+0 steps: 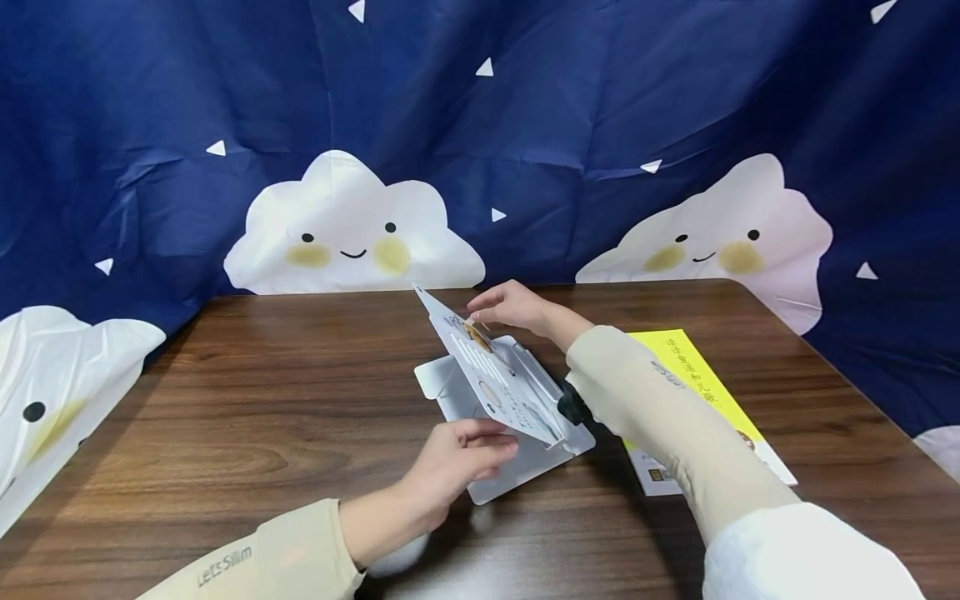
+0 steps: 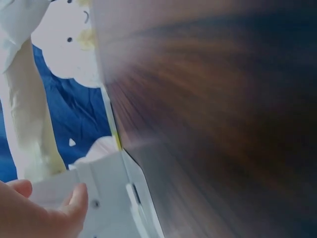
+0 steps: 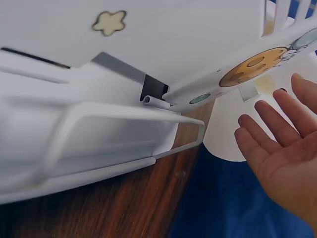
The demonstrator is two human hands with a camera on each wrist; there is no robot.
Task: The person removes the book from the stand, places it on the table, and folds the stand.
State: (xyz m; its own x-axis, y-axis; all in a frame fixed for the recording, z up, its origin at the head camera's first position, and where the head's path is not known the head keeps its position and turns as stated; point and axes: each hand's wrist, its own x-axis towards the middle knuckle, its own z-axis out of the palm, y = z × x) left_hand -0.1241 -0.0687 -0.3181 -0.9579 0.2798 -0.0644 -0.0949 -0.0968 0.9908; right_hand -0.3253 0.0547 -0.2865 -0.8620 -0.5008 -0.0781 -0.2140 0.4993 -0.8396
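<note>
A white metal book stand (image 1: 498, 471) lies on the table, its printed panel (image 1: 487, 375) raised at a slant over the flat base. Orange moon pictures and line drawings decorate the panel. My left hand (image 1: 457, 458) is at the panel's near lower corner, fingers loosely bent, with thumb and fingertip apart in the left wrist view. At the far upper edge is my right hand (image 1: 513, 306); the right wrist view shows its fingers (image 3: 270, 121) spread and extended beside the panel. A white wire bar (image 3: 124, 113) runs along the stand's hinge side in that view.
A yellow-and-white book (image 1: 705, 375) lies to the right of the stand, partly covered by the right sleeve. The brown wooden table (image 1: 262, 400) meets a dark blue curtain (image 1: 540, 125) with smiling clouds at its back edge.
</note>
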